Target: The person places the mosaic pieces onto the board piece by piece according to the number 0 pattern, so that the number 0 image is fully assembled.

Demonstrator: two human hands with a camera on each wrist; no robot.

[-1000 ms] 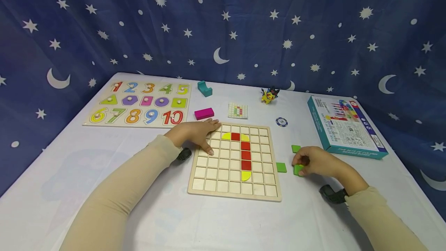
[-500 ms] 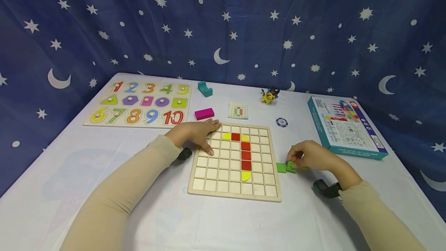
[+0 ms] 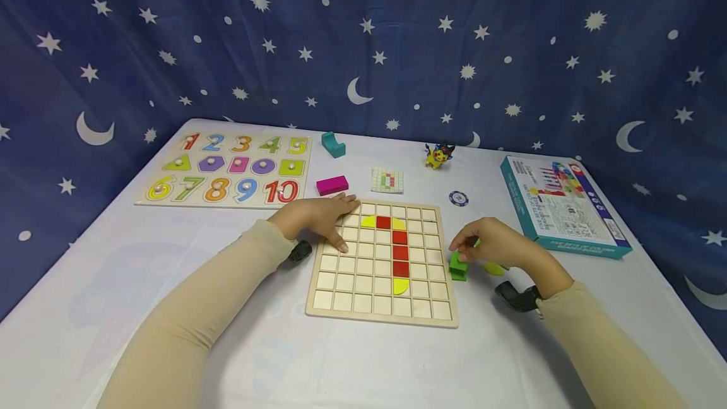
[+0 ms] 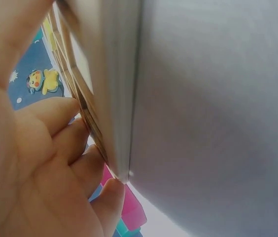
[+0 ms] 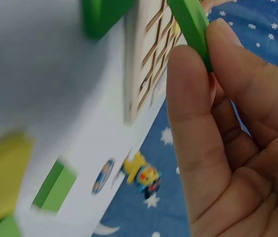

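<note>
Green tile (image 3: pixel 457 260), pinched tilted between thumb and finger of the right hand (image 3: pixel 494 243), sits just off the right edge of the gridded board (image 3: pixel 362 303). A second ago it is among the loose pieces farther right; half a second ago, down beside the lower green tile (image 3: pixel 459 276) lying against that edge. Now it shows over that tile; whether the pair touch, cannot tell. Judged from this: a piece is gathered in to the board's side, while the grid's filling is unchanged, its red squares (image 3: pixel 400 252) and yellow pieces (image 3: pixel 401 286) all where they were. A yellow piece (image 3: pixel 493 268) lies loose by the right wrist; another loose green piece (image 5: pixel 55 185) shows from the wrist side. Left hand (image 3: pixel 320 214) unmoved, fingers spread, resting on the board's far left corner, grasping nothing loose; looks like steadying. Beyond: a blue-and-white chip (image 3: pixel 459 199), a small pattern card (image 3: pixel 377 188), a magenta block (image 3: pixel 332 186). Farthest on the cloth, a yellow figure (image 3: pixel 437 158).
</note>
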